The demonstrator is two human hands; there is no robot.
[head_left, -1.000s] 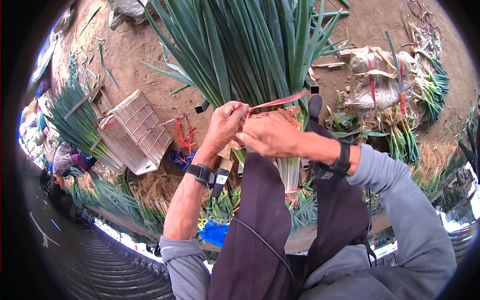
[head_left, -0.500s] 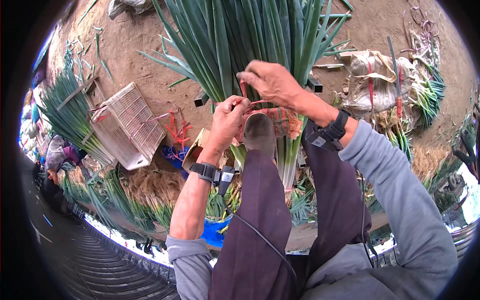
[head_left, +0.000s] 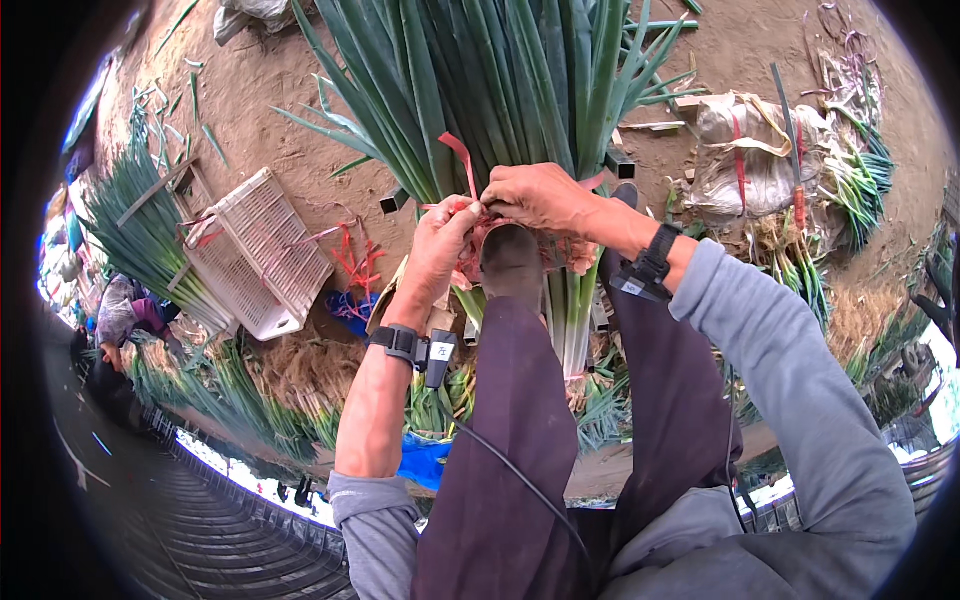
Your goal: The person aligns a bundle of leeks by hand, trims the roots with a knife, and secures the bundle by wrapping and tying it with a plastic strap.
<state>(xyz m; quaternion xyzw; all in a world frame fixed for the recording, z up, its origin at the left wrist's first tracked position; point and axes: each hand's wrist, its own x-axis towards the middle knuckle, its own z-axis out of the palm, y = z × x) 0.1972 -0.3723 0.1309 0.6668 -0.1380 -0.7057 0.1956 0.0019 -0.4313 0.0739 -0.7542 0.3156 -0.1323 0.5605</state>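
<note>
A large bundle of green onions (head_left: 470, 90) lies before me, its long green leaves fanning away. My shoe (head_left: 511, 262) presses on the bundle at a pinkish-red wrapping (head_left: 583, 256). Just beyond the toe, my left hand (head_left: 436, 248) is closed, its thumb and finger pinching a red plastic strap (head_left: 456, 150). One loose end of the strap sticks up above the fingers. My right hand (head_left: 545, 197) meets the left, with curled fingers closed on the same strap over the bundle. Its fingertips partly hide where the strap crosses.
A cream plastic crate (head_left: 265, 250) stands left, beside another onion bundle (head_left: 140, 215). Red strap pieces (head_left: 357, 265) lie near it. At right are a wrapped whitish bale (head_left: 735, 165) and a long blade with an orange handle (head_left: 799, 205). Another person (head_left: 125, 310) is at far left.
My right hand has come down and closer to my left hand, drawing the strap around the bundle. A loose strap end now stands up above my left fingers.
</note>
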